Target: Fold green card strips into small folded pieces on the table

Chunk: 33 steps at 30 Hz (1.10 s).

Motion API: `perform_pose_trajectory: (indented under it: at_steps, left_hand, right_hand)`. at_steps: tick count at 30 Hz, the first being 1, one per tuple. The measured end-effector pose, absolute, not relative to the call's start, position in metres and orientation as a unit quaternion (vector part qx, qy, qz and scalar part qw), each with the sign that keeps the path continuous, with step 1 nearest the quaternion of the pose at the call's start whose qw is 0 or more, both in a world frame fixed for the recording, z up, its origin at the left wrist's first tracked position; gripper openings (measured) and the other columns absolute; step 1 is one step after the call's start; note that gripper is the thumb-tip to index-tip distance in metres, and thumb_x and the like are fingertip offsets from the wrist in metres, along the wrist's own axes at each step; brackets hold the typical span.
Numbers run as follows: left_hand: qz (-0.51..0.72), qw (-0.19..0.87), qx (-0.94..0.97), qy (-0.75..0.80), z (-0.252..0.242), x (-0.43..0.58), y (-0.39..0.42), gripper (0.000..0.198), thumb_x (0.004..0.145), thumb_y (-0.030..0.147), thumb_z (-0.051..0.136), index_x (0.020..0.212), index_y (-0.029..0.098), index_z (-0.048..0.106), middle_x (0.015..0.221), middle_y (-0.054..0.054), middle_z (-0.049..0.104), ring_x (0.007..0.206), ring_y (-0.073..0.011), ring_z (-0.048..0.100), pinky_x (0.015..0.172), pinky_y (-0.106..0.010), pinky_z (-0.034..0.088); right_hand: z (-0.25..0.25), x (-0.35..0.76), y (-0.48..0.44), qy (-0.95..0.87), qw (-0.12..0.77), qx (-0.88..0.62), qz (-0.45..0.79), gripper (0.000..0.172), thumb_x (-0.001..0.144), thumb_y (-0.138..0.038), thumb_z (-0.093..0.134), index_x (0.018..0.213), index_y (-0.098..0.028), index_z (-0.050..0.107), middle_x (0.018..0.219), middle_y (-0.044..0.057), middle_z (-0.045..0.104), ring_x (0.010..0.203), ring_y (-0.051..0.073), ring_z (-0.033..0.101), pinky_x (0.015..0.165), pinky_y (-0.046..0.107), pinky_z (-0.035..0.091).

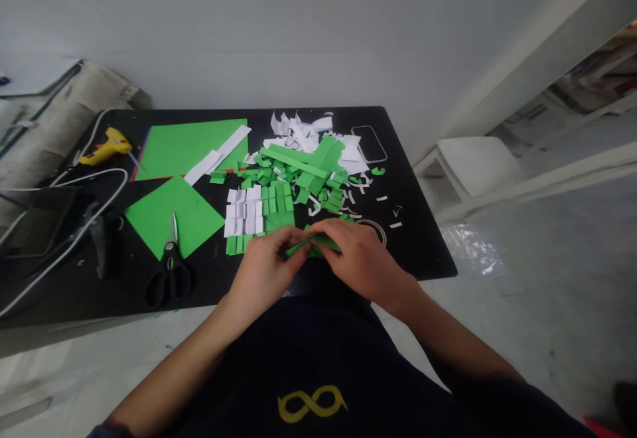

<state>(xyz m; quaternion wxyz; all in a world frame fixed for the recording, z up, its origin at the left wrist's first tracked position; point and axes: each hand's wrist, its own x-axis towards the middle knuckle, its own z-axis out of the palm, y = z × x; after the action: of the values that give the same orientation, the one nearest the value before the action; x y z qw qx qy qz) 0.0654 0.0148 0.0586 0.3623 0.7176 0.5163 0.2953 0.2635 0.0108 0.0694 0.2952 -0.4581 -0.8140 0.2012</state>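
Note:
Both hands meet near the front edge of a black table [428, 252]. My left hand [266, 269] and my right hand [355, 259] pinch a folded green paper strip [313, 245] between their fingertips, fingers closed on it. Just behind the hands lie rows of small folded green and white paper pieces [253, 216]. Further back sits a heap of green strips and white scraps [308, 159].
Black-handled scissors [169, 272] lie on a green paper square [172, 216] at the left. A larger green sheet [192, 146], a yellow glue gun [107, 146] and white cables [74, 225] sit further left. A phone [372, 144] lies at the back right, a white stool [472, 166] beside the table.

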Motion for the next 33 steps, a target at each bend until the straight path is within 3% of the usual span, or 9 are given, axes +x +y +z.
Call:
perform_pose_trajectory:
  at_steps: [9, 25, 33]
  left_hand:
    - [0.302, 0.365, 0.706, 0.527, 0.059, 0.065, 0.016, 0.015, 0.093, 0.028, 0.066, 0.098, 0.021, 0.078, 0.084, -0.001, 0.078, 0.066, -0.0148, 0.065, 0.062, -0.027, 0.048]
    - [0.291, 0.378, 0.706, 0.524, 0.056, 0.065, 0.015, 0.015, 0.097, 0.026, 0.065, 0.1, 0.022, 0.079, 0.098, -0.004, 0.085, 0.08, -0.0204, 0.076, 0.071, -0.031, 0.054]
    - [0.3, 0.373, 0.712, 0.514, 0.056, 0.064, 0.016, 0.018, 0.097, 0.024, 0.062, 0.102, 0.022, 0.079, 0.091, -0.002, 0.082, 0.077, -0.0183, 0.074, 0.069, -0.029, 0.053]
  right_hand:
    - [0.06, 0.249, 0.001, -0.754, 0.382, -0.5, 0.188, 0.033, 0.092, 0.002, 0.065, 0.115, -0.021, 0.071, 0.111, 0.007, 0.083, 0.103, 0.024, 0.081, 0.092, 0.036, 0.064]
    - [0.057, 0.263, 0.01, -0.792, 0.371, -0.445, 0.19, 0.023, 0.097, -0.002, 0.064, 0.107, -0.019, 0.077, 0.105, 0.009, 0.084, 0.097, 0.025, 0.081, 0.088, 0.038, 0.066]
    - [0.055, 0.264, 0.011, -0.789, 0.379, -0.447, 0.184, 0.022, 0.097, -0.003, 0.068, 0.108, -0.019, 0.078, 0.106, 0.008, 0.084, 0.098, 0.024, 0.082, 0.088, 0.037, 0.066]
